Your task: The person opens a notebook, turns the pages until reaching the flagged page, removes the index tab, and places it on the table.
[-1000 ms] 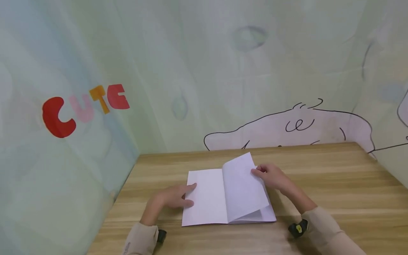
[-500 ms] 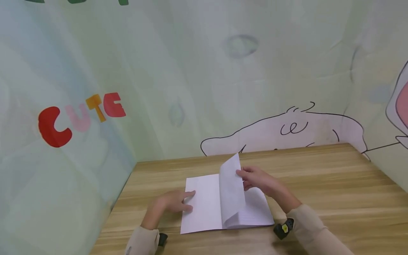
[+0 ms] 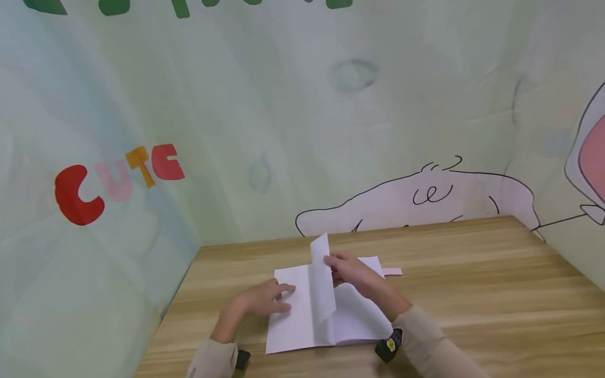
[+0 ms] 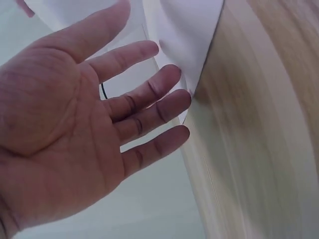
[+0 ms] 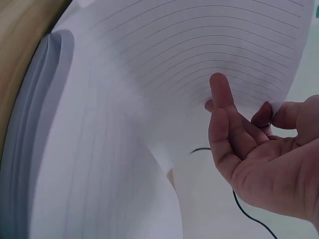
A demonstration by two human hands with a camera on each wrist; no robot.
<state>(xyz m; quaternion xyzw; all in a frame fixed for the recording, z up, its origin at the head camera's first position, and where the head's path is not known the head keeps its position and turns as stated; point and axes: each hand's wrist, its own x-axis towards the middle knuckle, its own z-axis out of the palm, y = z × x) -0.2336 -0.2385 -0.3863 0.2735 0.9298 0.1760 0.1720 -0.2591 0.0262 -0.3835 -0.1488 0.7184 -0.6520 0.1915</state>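
An open notebook [image 3: 289, 332] with white pages lies on the wooden table. My right hand [image 3: 352, 270] pinches the outer edge of one lifted page [image 3: 322, 286] between thumb and index finger. That page stands curved near the spine, and faint ruled lines show on its side in the right wrist view. On the left page, my left hand [image 3: 261, 298] rests at the outer edge with thumb and index finger extended. Seen from the left wrist, its fingers [image 4: 159, 79] are nearly straight beside the paper edge. A pink tab [image 3: 393, 271] sticks out past the notebook's right side.
The wooden table [image 3: 472, 294] extends around the notebook, its back edge against a printed fabric wall [image 3: 264, 105]. Colored letters [image 3: 77, 195] and a cartoon outline decorate the fabric. Each wrist carries a small dark device [image 3: 388, 346].
My right hand has moved left, swinging the pinched page from the right side up toward the spine. The pink tab has come into sight. My left hand stays on the left page.
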